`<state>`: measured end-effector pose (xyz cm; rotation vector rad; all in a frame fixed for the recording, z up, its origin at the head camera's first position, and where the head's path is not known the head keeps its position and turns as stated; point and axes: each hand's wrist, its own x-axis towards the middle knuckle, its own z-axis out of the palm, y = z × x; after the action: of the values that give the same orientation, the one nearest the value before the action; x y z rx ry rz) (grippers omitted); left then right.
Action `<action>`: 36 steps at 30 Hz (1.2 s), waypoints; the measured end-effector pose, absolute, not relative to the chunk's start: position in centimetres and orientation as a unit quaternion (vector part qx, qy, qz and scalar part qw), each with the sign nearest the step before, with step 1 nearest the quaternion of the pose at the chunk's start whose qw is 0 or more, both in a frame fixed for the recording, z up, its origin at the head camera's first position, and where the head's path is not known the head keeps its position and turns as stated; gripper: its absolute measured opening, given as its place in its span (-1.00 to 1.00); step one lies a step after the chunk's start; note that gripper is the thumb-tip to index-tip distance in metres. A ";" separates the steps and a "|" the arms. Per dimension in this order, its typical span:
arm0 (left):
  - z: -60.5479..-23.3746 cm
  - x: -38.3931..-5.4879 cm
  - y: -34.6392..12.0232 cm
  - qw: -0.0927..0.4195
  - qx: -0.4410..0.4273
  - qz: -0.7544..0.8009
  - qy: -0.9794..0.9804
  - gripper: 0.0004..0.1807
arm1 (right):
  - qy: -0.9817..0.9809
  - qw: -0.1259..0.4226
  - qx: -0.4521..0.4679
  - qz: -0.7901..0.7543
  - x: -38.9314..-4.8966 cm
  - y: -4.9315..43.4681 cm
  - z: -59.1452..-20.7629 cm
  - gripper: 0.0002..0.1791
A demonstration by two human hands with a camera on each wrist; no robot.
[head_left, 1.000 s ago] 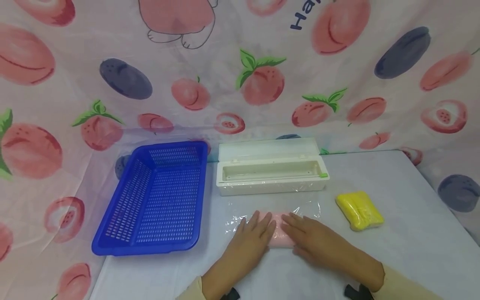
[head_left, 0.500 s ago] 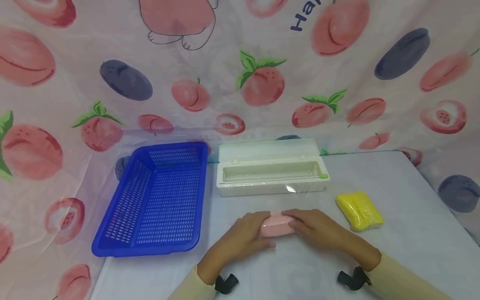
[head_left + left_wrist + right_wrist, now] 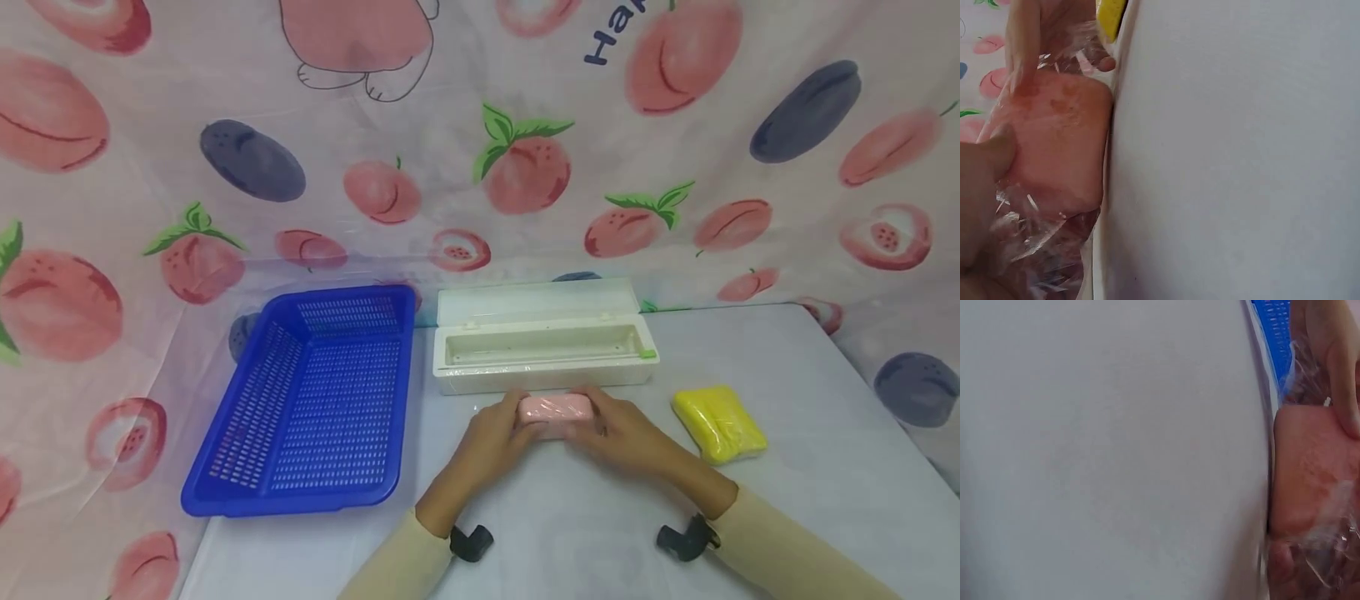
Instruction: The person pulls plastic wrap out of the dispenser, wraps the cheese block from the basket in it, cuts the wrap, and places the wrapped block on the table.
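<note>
In the head view a pink rectangular block (image 3: pixel 555 408) is held upright on edge just in front of the white box. My left hand (image 3: pixel 487 442) grips its left end, and my right hand (image 3: pixel 626 437) grips the right end. Seen from the left wrist, clear plastic film (image 3: pixel 1035 237) lies crumpled around the pink block (image 3: pixel 1060 144), with a thumb pressed on its broad face. From the right wrist, the same pink block (image 3: pixel 1310 469) shows a finger on it and loose film at both ends. The block's exact kind cannot be told.
A white lidded film dispenser (image 3: pixel 540 381) with a green slider stands behind the hands, its lid raised. To the left is a blue perforated basket (image 3: pixel 402 400). A yellow film-wrapped block (image 3: pixel 720 425) lies on the white-covered table (image 3: pixel 832 467) at right, before a fruit-print cloth (image 3: pixel 450 125).
Both hands first lay flat on the film-covered block. They then took hold of its ends, lifted it and tipped it on edge. It has moved away from me, nearer the white dispenser.
</note>
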<state>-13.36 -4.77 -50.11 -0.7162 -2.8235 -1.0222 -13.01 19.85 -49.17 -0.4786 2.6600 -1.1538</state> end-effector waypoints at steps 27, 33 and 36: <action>-48.1 -14.3 -3.5 0.174 -0.190 -0.187 -0.948 -0.80 | 0.944 -0.015 -0.066 -0.323 -14.5 18.8 -48.3 -0.40; -47.5 -14.4 -3.3 0.186 -0.194 -0.174 -0.947 -0.81 | 0.942 -0.023 -0.087 -0.322 -14.4 19.8 -48.5 -0.46; -47.6 -14.4 -3.2 0.178 -0.194 -0.185 -0.947 -0.78 | 0.940 -0.018 -0.092 -0.327 -14.5 20.0 -48.8 -0.46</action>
<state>-14.44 -3.20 -47.62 -0.5480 -2.6783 -0.5236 -14.53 20.02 -48.79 -0.2915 2.9885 -1.0391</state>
